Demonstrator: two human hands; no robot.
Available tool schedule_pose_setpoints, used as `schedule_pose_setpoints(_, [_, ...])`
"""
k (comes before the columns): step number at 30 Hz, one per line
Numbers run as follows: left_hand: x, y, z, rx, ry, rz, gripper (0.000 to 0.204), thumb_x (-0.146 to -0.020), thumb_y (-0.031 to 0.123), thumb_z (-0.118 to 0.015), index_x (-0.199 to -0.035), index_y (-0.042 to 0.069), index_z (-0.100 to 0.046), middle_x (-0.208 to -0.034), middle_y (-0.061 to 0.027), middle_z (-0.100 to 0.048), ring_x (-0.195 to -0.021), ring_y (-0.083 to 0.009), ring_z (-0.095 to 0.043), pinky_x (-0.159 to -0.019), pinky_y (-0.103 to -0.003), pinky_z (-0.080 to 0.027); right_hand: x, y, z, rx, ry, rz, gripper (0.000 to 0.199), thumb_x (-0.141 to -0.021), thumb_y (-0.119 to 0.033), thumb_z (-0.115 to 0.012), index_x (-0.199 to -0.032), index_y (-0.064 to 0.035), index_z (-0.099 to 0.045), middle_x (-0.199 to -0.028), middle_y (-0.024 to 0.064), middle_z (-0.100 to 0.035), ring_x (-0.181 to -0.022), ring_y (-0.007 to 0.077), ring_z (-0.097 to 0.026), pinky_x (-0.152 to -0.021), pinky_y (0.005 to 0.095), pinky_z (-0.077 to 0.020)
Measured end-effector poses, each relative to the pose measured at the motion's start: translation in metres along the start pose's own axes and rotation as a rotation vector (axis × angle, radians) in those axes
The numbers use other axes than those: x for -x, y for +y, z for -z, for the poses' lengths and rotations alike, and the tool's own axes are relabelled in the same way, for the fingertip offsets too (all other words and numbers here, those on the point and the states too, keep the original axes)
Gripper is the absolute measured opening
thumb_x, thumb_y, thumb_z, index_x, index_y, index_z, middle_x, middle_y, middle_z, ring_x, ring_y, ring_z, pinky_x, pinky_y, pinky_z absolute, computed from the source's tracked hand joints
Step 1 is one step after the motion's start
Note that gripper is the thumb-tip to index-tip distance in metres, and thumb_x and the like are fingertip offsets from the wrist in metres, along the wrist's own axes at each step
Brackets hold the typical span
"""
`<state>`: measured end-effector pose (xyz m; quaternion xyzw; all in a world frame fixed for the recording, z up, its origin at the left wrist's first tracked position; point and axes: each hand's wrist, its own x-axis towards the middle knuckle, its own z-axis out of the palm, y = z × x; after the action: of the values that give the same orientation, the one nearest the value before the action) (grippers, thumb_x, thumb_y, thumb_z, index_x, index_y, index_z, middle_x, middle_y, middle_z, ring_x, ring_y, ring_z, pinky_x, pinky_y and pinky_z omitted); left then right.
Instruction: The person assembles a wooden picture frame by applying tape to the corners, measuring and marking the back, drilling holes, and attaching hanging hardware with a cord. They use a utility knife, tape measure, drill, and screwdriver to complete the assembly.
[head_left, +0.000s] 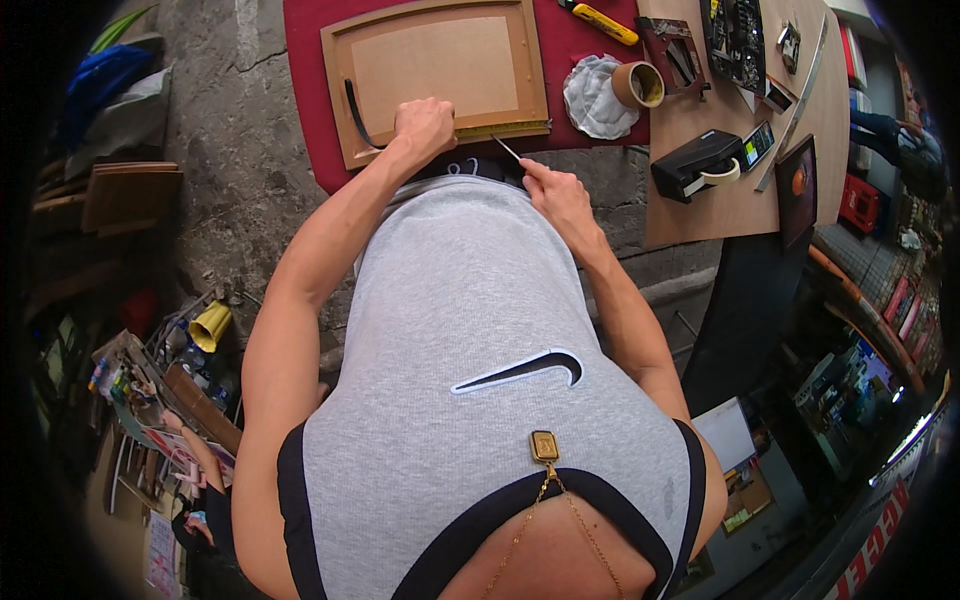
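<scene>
A wooden picture frame (pixel 434 18) lies back side up on a red cloth-covered table (pixel 305 70). My left hand (pixel 425 127) is closed over the frame's near edge. From under it a yellow tape measure (pixel 505 129) runs right along that edge to the near right corner; its case is hidden by the hand. In my right hand (pixel 560 200), just off that corner, is a thin, pointed metal tool (pixel 507 149), its tip angled toward the tape; the fingers hide its handle. A black curved strip (pixel 355 115) rests on the frame's left side.
Right of the frame lie a yellow utility knife (pixel 605 22), a white crumpled cloth (pixel 597 98), a tape roll (pixel 638 85) and a staple gun (pixel 672 55). The wooden table (pixel 690 222) bears a black tape dispenser (pixel 700 165) and a metal ruler (pixel 797 115). Another person's arm (pixel 205 455) shows lower left.
</scene>
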<state>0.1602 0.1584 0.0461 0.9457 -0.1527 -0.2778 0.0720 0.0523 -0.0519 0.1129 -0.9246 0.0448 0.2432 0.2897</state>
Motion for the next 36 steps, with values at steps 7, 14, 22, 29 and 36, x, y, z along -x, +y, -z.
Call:
schedule_pose_setpoints(7, [0.000,-0.003,-0.005,0.020,0.020,-0.011,0.020,-0.065,0.020,-0.065,-0.083,0.014,-0.073,-0.080,-0.0141,-0.068,-0.077,-0.0297,-0.067,-0.066,-0.040,-0.053,-0.012,-0.038,0.008,0.178,-0.010,0.056,0.020,-0.081,-0.015,-0.054,-0.093,-0.0030,-0.064,-0.078,0.0221,-0.064,-0.076,0.0408,-0.064,-0.068,0.0483,-0.0517])
schedule_pose_setpoints(14, [0.002,0.001,-0.001,0.066,-0.001,-0.048,0.019,-0.065,0.017,-0.065,-0.080,0.009,-0.072,-0.077,-0.0158,-0.068,-0.075,-0.0308,-0.067,-0.065,-0.040,-0.053,-0.039,-0.057,0.018,0.297,-0.123,0.042,0.016,-0.076,-0.010,-0.053,-0.083,-0.0002,-0.064,-0.079,0.0220,-0.064,-0.077,0.0395,-0.064,-0.069,0.0467,-0.0523])
schedule_pose_setpoints(22, [-0.008,-0.002,-0.006,0.080,0.074,-0.133,0.015,-0.066,0.015,-0.061,-0.075,0.008,-0.070,-0.076,-0.0167,-0.067,-0.072,-0.0325,-0.067,-0.061,-0.042,-0.052,-0.024,-0.055,0.028,0.272,-0.143,-0.122,0.027,-0.085,-0.025,-0.053,-0.092,-0.0006,-0.063,-0.082,0.0230,-0.065,-0.083,0.0410,-0.063,-0.076,0.0501,-0.0490])
schedule_pose_setpoints(29, [-0.020,-0.011,0.015,0.082,0.039,-0.124,0.017,-0.073,0.014,-0.055,-0.075,0.008,-0.071,-0.076,-0.0160,-0.067,-0.073,-0.0308,-0.067,-0.062,-0.040,-0.053,-0.077,-0.013,0.072,-0.002,0.158,-0.064,0.034,-0.077,-0.028,-0.067,-0.089,0.0021,-0.057,-0.080,0.0260,-0.061,-0.081,0.0416,-0.060,-0.068,0.0456,-0.0450])
schedule_pose_setpoints(36, [-0.088,-0.046,0.083,0.007,0.185,-0.087,0.012,-0.068,0.013,-0.060,-0.072,0.009,-0.070,-0.074,-0.0144,-0.067,-0.071,-0.0302,-0.067,-0.061,-0.040,-0.053,-0.226,0.027,0.044,-0.356,0.451,0.136,0.024,-0.072,-0.016,-0.067,-0.088,-0.0006,-0.057,-0.075,0.0215,-0.061,-0.075,0.0395,-0.061,-0.066,0.0438,-0.0461])
